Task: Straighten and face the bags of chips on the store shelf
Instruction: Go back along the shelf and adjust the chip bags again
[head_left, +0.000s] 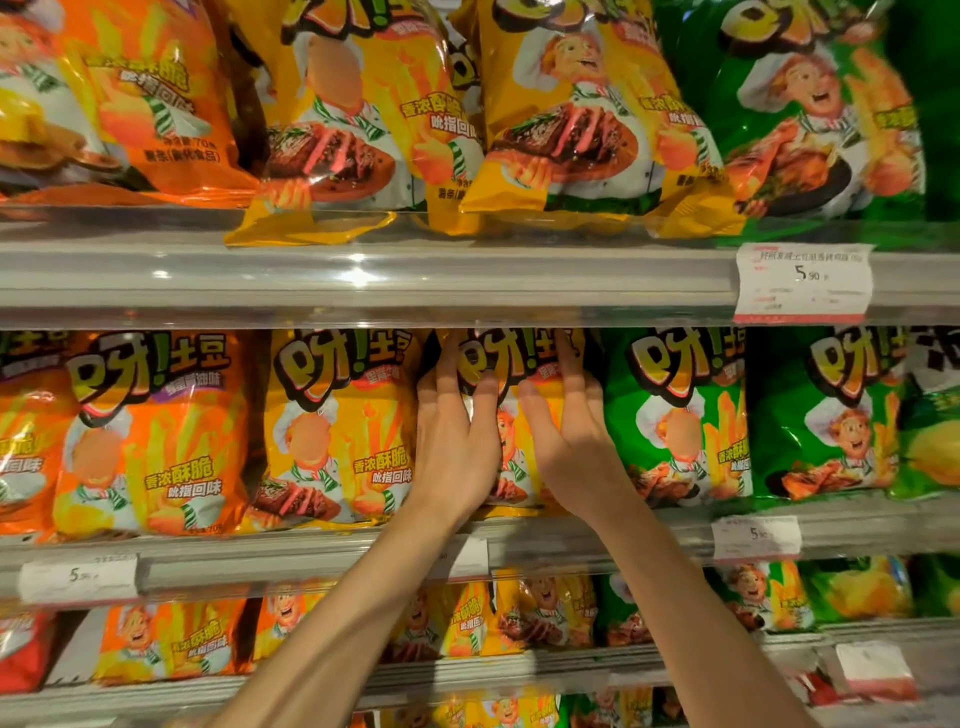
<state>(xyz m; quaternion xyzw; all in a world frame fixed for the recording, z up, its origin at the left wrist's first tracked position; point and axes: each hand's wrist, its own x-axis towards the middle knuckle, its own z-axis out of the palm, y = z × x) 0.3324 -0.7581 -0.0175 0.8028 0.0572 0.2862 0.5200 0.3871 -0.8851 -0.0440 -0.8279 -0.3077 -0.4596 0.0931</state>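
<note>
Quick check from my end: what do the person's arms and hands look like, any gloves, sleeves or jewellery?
Both forearms are bare up to the frame's bottom edge; no sleeves show. The left hand and right hand wear no gloves, and no rings, watch or bracelets are visible.

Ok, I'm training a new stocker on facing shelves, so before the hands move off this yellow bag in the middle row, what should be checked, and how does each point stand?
1. Both hands on the bag: left hand and right hand lie flat on the yellow bag: ok.
2. Grip: straight fingers press, none curl round it: ok for pushing, not ok for lifting.
3. Bag facing front: logo shows between the hands: ok.
4. Bag upright and square: mostly hidden by the hands: cannot tell.
5. Neighbours: second yellow bag and green bag face front: ok.
6. Shelf above: a yellow bag hangs over the shelf edge: not ok.
</note>
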